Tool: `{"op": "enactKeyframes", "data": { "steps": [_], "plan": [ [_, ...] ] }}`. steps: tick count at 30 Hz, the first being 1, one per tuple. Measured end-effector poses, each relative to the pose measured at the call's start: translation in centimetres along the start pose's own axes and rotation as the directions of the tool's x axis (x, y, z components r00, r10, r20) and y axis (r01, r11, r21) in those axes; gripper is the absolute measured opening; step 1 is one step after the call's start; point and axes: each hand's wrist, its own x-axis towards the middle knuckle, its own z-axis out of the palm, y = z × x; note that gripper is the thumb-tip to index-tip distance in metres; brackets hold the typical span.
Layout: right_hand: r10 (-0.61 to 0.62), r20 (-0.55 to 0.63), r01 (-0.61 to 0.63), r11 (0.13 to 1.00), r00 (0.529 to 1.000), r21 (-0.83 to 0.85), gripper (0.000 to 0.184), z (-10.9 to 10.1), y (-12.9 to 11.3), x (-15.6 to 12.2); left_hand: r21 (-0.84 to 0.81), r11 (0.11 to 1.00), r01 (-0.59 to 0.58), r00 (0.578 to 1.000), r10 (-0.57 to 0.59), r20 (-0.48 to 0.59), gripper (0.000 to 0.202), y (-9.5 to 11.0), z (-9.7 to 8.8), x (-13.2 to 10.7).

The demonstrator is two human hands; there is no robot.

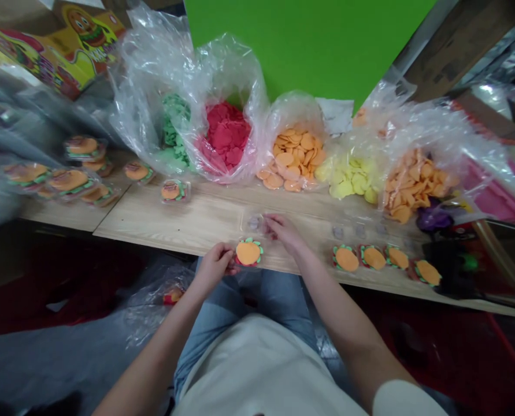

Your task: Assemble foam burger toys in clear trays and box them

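Note:
A toy-like gummy burger (248,253) with a flat orange layer on top, green frills and a red edge lies in the lower half of a small clear plastic clamshell at the table's front edge. My left hand (217,263) pinches the left side of that half. Above it, the clear lid (252,222) lies folded back and open. My right hand (282,231) has its fingers closed on the lid's right edge. To the right stand several similar burgers (345,258) in open clamshells, their clear lids (360,231) folded back behind them.
Along the back sit plastic bags of green pieces (177,130), red pieces (226,136), orange discs (296,153), yellow pieces (355,176) and more orange pieces (415,179). Closed packaged burgers (69,180) are gathered at left, one nearer (173,190). A green panel (309,46) rises behind.

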Motion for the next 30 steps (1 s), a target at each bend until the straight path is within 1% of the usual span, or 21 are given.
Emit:
{"op": "enactKeyframes", "data": {
  "steps": [2,4,5,6,7,9,10,12,17,19,22,23,25,28,30],
  "plan": [
    [-0.167,0.010,0.167,0.986,0.986,-0.018,0.018,0.1,-0.1,-0.1,0.003,1.000,0.009,1.000,-0.009,-0.020,0.001,0.1,0.1,0.0],
    [-0.335,0.040,0.336,0.941,0.941,-0.034,0.016,-0.3,0.3,-1.0,0.008,1.000,0.018,0.999,-0.018,-0.033,0.001,0.1,0.0,0.1],
    [-0.375,0.058,0.377,0.926,0.925,-0.019,0.018,-0.5,0.7,-1.6,0.012,1.000,0.022,0.999,-0.022,-0.035,0.002,0.2,0.0,0.2],
    [-0.375,0.067,0.375,0.927,0.925,0.009,0.021,-0.8,1.1,-2.1,0.017,1.000,0.023,0.999,-0.023,-0.036,0.002,0.2,0.0,0.3],
    [-0.341,0.065,0.339,0.940,0.938,0.037,0.026,-0.9,1.6,-2.5,0.023,0.999,0.023,0.999,-0.022,-0.036,0.003,0.2,0.0,0.3],
    [-0.208,0.075,0.204,0.977,0.975,0.060,0.035,-0.9,2.7,-3.1,0.032,0.999,0.018,0.999,-0.016,-0.038,0.003,0.1,0.1,0.4],
    [-0.148,0.092,0.145,0.989,0.985,0.037,0.037,-0.7,3.2,-3.3,0.035,0.999,0.013,0.999,-0.012,-0.042,0.003,0.1,0.2,0.4],
    [-0.082,0.115,0.087,0.995,0.990,-0.038,0.037,-0.1,4.0,-3.6,0.037,0.999,0.003,0.999,-0.001,-0.050,0.002,0.1,0.3,0.3],
    [-0.085,0.086,0.090,0.994,0.993,-0.058,0.041,1.4,5.3,-4.2,0.018,1.000,-0.021,0.998,0.022,-0.057,0.001,-0.1,0.5,0.1],
    [-0.122,0.067,0.129,0.985,0.990,-0.118,0.043,1.7,5.8,-4.3,0.005,1.000,-0.019,0.999,0.019,-0.049,0.002,-0.1,0.4,0.1],
    [-0.199,0.004,0.194,0.953,0.980,-0.232,0.044,1.9,6.4,-4.5,-0.010,1.000,-0.013,0.999,0.013,-0.033,0.004,-0.1,0.3,0.2],
    [-0.201,-0.004,0.194,0.950,0.980,-0.244,0.045,1.8,6.4,-4.5,-0.014,1.000,-0.013,1.000,0.013,-0.028,0.004,-0.2,0.3,0.2],
    [-0.136,0.038,0.141,0.968,0.990,-0.209,0.045,1.4,5.9,-4.3,-0.021,1.000,-0.016,1.000,0.016,-0.022,0.005,-0.2,0.2,0.2],
    [0.014,0.106,0.001,0.990,0.994,-0.139,0.046,0.4,4.0,-3.2,-0.030,0.999,-0.021,1.000,0.021,-0.009,0.007,0.0,0.0,0.0],
    [0.043,0.111,-0.027,0.990,0.993,-0.140,0.044,-0.2,2.7,-2.2,-0.041,0.999,-0.018,1.000,0.019,0.002,0.011,0.3,0.0,-0.3]
  ]
}}
